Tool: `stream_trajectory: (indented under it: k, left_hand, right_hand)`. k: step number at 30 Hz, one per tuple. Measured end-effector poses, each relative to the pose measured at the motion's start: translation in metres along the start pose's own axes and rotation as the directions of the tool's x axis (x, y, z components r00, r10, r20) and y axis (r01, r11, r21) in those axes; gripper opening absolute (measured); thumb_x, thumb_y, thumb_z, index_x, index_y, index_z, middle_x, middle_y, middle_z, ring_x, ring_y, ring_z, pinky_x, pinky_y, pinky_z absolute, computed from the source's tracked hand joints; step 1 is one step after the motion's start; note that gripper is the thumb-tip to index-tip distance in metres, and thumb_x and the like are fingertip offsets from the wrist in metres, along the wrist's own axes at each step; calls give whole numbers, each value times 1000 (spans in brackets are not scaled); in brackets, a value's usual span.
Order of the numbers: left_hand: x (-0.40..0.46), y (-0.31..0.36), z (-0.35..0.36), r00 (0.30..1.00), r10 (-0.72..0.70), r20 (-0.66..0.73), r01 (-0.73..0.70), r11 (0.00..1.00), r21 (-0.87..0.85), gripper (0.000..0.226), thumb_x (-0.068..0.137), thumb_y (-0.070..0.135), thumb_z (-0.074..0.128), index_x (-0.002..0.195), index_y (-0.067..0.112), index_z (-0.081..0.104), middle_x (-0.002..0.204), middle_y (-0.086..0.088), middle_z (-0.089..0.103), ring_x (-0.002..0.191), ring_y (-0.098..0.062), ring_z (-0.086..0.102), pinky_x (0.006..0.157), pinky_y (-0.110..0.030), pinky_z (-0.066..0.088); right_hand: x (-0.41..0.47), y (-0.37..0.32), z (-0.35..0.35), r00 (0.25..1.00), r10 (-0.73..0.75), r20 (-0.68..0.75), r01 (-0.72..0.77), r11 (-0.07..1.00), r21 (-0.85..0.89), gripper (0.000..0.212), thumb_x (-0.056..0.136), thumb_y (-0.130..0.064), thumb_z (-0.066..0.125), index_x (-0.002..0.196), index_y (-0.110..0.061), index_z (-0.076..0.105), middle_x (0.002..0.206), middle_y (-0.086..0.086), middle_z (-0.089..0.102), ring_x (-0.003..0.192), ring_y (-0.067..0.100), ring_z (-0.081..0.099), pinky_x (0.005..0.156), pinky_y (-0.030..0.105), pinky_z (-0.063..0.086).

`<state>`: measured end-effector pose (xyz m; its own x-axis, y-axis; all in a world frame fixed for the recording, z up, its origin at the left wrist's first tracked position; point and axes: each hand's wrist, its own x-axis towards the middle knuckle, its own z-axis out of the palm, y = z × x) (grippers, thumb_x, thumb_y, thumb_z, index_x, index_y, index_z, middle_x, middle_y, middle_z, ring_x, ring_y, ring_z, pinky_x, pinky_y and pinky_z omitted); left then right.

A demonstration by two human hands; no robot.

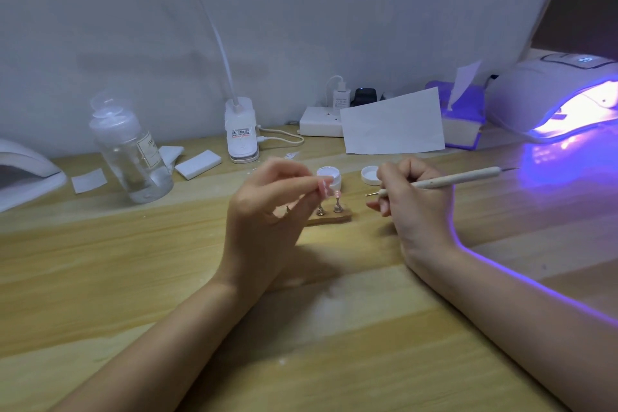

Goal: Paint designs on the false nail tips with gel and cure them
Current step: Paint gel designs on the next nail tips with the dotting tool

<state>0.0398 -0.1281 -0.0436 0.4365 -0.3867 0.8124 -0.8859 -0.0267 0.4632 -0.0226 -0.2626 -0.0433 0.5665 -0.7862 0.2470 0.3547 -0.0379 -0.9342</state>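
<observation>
My left hand (pixel 271 211) pinches a pink false nail tip (pixel 324 187) on its small metal stand, just above a wooden base (pixel 331 218). A second pink tip (pixel 337 194) stands on that base beside it. My right hand (pixel 413 201) grips a pale dotting pen (pixel 448 180) like a pencil, its metal point aimed left toward the tips but apart from them. An open white gel pot (pixel 329 174) sits behind the tips, with its lid (pixel 370 174) lying to the right.
A lit UV curing lamp (pixel 561 94) glows violet at the back right. Another lamp (pixel 23 170) sits at the far left, near a clear bottle (pixel 130 150) and white pads (pixel 198 163). A desk lamp base (pixel 241 130), power strip (pixel 319 125), paper sheet (pixel 394 124) and tissue box (pixel 463 117) line the wall.
</observation>
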Motion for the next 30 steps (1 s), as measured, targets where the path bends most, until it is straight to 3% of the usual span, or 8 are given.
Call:
stream_trajectory:
  k: [3, 6, 11, 14, 20, 27, 30]
  left_hand:
    - [4, -5, -7, 997, -37, -67, 40, 998, 44, 12, 77, 3, 67, 88, 5, 70, 78, -5, 61, 71, -9, 56, 66, -17, 46]
    - [5, -8, -10, 990, -137, -37, 137, 990, 13, 12, 78, 4, 68, 89, 7, 70, 81, -4, 66, 75, -8, 58, 70, -15, 46]
    - [2, -13, -7, 928, -370, 48, 371, 929, -6, 20, 78, 11, 69, 95, 19, 63, 75, 11, 63, 74, 3, 57, 60, -21, 45]
    - [1, -15, -5, 932, -347, 100, 341, 937, 69, 28, 77, 15, 70, 100, 25, 58, 73, 14, 63, 81, -3, 58, 62, -18, 42]
    - [0, -20, -3, 927, -340, 160, 321, 938, 133, 36, 75, 16, 73, 107, 23, 57, 71, 15, 63, 77, -2, 55, 83, -35, 39]
    - [-1, -27, -3, 918, -351, 182, 329, 934, 141, 36, 74, 14, 73, 106, 23, 58, 71, 13, 62, 76, -2, 57, 77, -24, 40]
    - [-1, -28, -3, 916, -356, 185, 335, 933, 134, 38, 73, 12, 74, 107, 21, 59, 71, 12, 62, 76, -1, 55, 70, -7, 36]
  right_hand:
    - [1, 1, 0, 1000, 20, 6, -20, 1000, 0, 38, 79, 3, 54, 49, -12, 35, 36, -6, 30, 30, 3, 33, 46, 18, 49]
    - [1, 1, 0, 999, 34, 20, -34, 999, -11, 38, 79, 2, 55, 49, -12, 36, 37, -6, 31, 30, 3, 34, 46, 19, 50]
    - [1, 1, -1, 998, 54, 41, -53, 998, -29, 37, 80, 0, 56, 51, -11, 38, 38, -6, 33, 30, 2, 37, 48, 21, 50]
    - [1, 2, -1, 997, 59, 49, -57, 998, -32, 38, 80, 1, 57, 50, -11, 37, 36, -7, 33, 31, 2, 36, 48, 21, 49]
    - [2, 2, -1, 995, 69, 66, -67, 997, -31, 42, 80, 2, 58, 47, -13, 36, 34, -9, 35, 30, 2, 35, 46, 20, 48]
    - [3, 5, -1, 994, 68, 81, -65, 997, -45, 42, 80, 0, 58, 47, -14, 37, 34, -9, 35, 31, 3, 35, 47, 22, 48]
    - [3, 5, -1, 994, 66, 82, -61, 997, -52, 43, 79, 0, 58, 46, -14, 36, 33, -8, 34, 31, 3, 35, 47, 22, 47]
